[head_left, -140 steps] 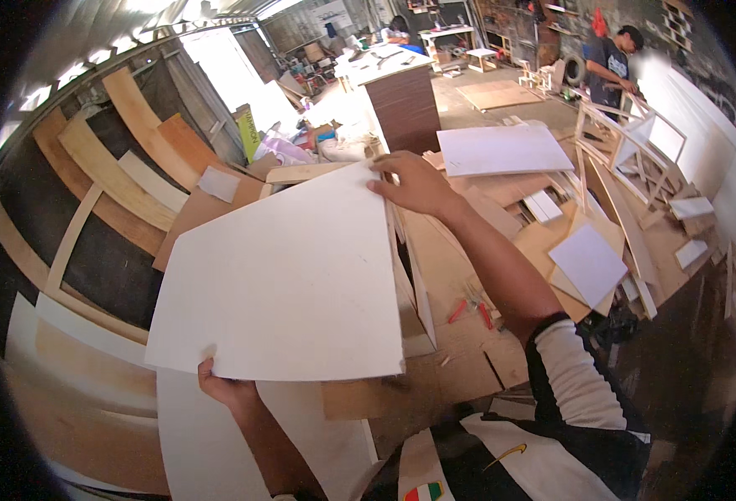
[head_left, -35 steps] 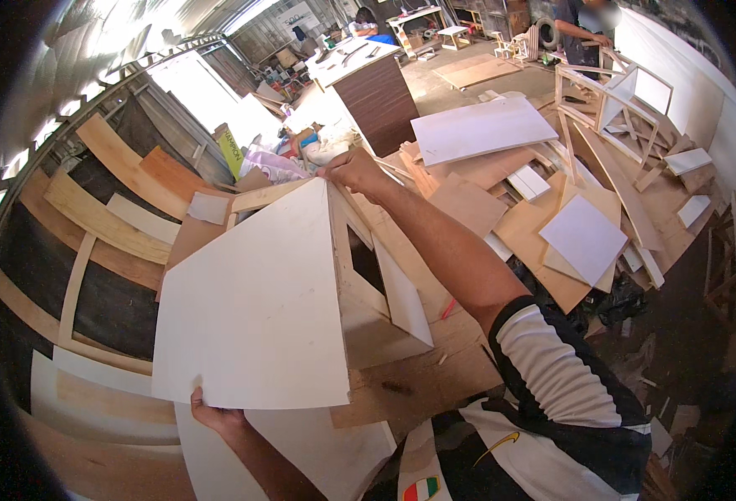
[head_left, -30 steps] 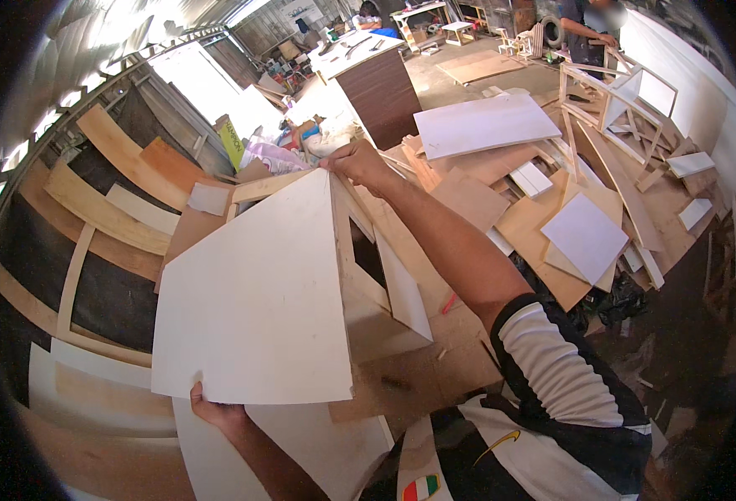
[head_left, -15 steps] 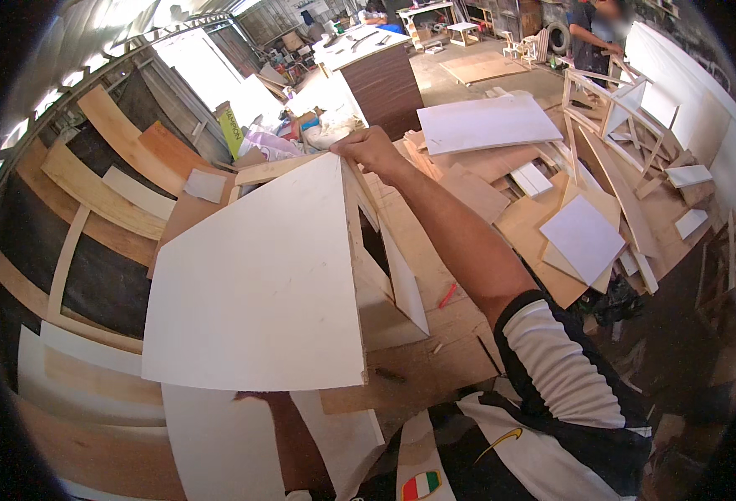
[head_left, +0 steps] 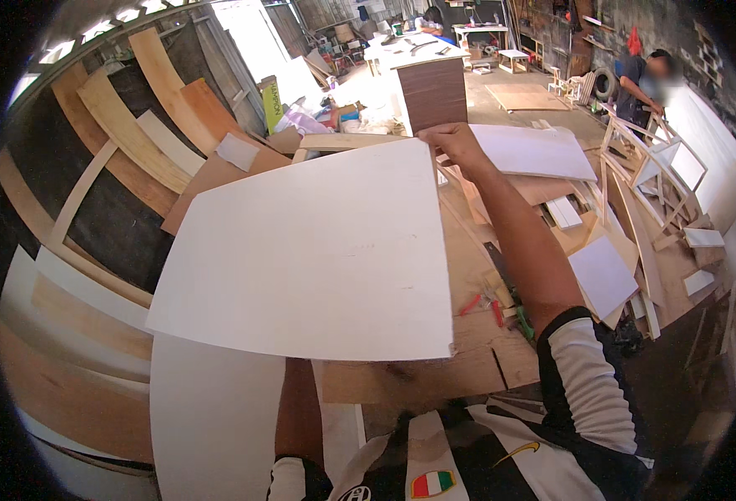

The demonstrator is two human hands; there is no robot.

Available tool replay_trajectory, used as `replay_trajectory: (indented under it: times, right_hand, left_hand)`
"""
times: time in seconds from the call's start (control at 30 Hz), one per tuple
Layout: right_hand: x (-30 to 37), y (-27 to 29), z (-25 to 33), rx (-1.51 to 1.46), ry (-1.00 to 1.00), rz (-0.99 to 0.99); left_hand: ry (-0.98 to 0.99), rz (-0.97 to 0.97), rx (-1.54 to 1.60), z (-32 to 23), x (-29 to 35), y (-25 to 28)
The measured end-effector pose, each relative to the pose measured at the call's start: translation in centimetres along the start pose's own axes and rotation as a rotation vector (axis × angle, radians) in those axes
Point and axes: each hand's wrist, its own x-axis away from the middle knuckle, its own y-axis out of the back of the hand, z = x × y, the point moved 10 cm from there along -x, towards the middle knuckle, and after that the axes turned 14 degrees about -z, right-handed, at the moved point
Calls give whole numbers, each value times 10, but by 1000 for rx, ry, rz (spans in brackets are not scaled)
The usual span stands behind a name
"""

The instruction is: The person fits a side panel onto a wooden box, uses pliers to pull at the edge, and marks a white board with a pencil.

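A large white panel (head_left: 301,259) fills the middle, hiding most of what lies below it. In the earlier view it tops a box-like wooden piece with an opening in its side. My right hand (head_left: 456,149) grips the panel's far right corner, its fingers closed over the edge. My left forearm (head_left: 299,409) comes up from the lower edge and passes beneath the panel's near edge, so the left hand and its fingers are hidden. Right of the panel, red-handled pliers (head_left: 496,312) lie on the wooden worktop (head_left: 401,380).
Curved wooden boards (head_left: 126,142) lean along the left wall. To the right, a white board (head_left: 535,152) and offcuts lie in a pile near a slatted wooden frame (head_left: 652,159). A person (head_left: 635,88) stands at the back right. A brown cabinet (head_left: 432,92) stands ahead.
The white panel has swung right and its near edge has risen, covering the box's open side. My right hand stays on the corner. The pliers now show, and the whole view has shifted.
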Motion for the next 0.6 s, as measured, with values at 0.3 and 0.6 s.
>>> replay_trajectory:
  times: [0.3,0.6]
  right_hand:
    - [3,4,6,104,-28,-6]
    - [7,2,1,40,-4,-13]
  left_hand:
    - [-88,-7,-28,-31,-31,54]
    - [-956,582,-828,-307,0,-123]
